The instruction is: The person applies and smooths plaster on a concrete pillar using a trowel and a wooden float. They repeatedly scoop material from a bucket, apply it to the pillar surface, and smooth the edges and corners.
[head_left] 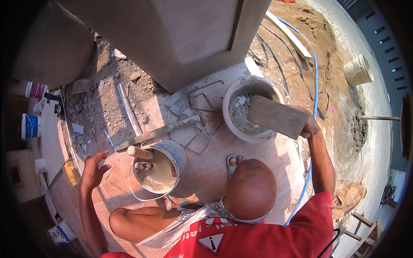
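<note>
My right hand [310,124] is closed on a flat, rectangular grey-brown plastering float [277,117], tilted over a round pale bucket [232,129]. Wet grey mortar [246,114] lies inside that bucket; the float covers part of it. The float's handle is hidden beneath its plate and my fingers. My left hand [92,170] is empty, raised with fingers apart, left of a white bucket [183,155] of cloudy water. Resting in the water bucket are a tool with a round wooden handle [140,152] and a metal-ended tool [143,165].
A plastered grey column [172,47] rises ahead. A long wooden strip [163,130] lies across the tiles. Rubble [107,92] lies left, sand [297,23] right, beside a blue hose [316,77] and black cables. Another bucket [358,71] stands far right; paint tubs [31,126] stand left.
</note>
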Tool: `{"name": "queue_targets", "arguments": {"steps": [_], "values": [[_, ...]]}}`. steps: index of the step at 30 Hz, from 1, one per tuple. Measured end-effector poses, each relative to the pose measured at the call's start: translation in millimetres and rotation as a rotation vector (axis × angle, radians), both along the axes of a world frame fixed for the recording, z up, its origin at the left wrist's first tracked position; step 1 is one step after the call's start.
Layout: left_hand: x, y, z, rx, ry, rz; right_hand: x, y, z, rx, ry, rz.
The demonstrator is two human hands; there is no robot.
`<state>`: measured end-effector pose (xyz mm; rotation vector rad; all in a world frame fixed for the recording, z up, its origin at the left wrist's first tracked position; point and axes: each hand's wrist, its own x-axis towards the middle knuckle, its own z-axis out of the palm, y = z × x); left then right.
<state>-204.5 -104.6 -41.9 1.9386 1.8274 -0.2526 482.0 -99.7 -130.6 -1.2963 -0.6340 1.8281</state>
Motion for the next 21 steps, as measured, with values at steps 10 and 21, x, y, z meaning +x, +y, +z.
{"name": "queue_targets", "arguments": {"steps": [10,21], "values": [[29.0,-8.7,10.6,-0.139,-0.080,-0.085,-202.5,53.8,95.3,0.487,-0.342,0.967],[9.3,-43.1,-15.1,-0.229,-0.003,-0.337,-470.7,4.6,-33.3,1.353,-0.970,1.829]]}}
